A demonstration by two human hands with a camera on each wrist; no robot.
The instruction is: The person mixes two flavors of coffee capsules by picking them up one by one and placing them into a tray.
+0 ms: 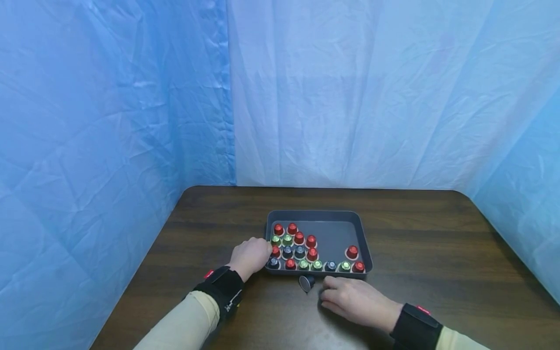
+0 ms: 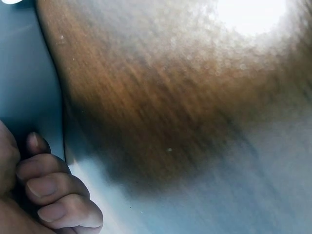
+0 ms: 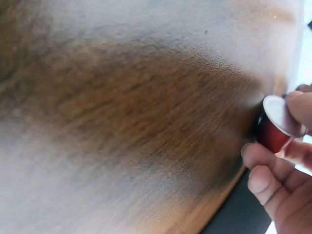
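A dark grey baking tray [image 1: 337, 228] lies on the table, holding red, green and dark blue coffee capsules that mostly stand foil side down. At its left edge, my left hand [image 1: 251, 256] grips the rim; the left wrist view shows curled fingers [image 2: 53, 187] against the tray wall [image 2: 29, 73]. Just in front of the tray, my right hand [image 1: 356, 299] pinches a red coffee capsule [image 3: 274, 135] between thumb and fingers, hidden in the head view. Left of that hand, a dark capsule [image 1: 306, 283] lies tipped on the table, its lid facing left and forward.
Capsules fill the tray's near and left parts; one red capsule [image 1: 352, 252] stands apart at the right. Bare tray floor shows at the back right. The brown wooden table [image 1: 437, 253] is bordered by blue curtains [image 1: 306, 97] behind and at the sides.
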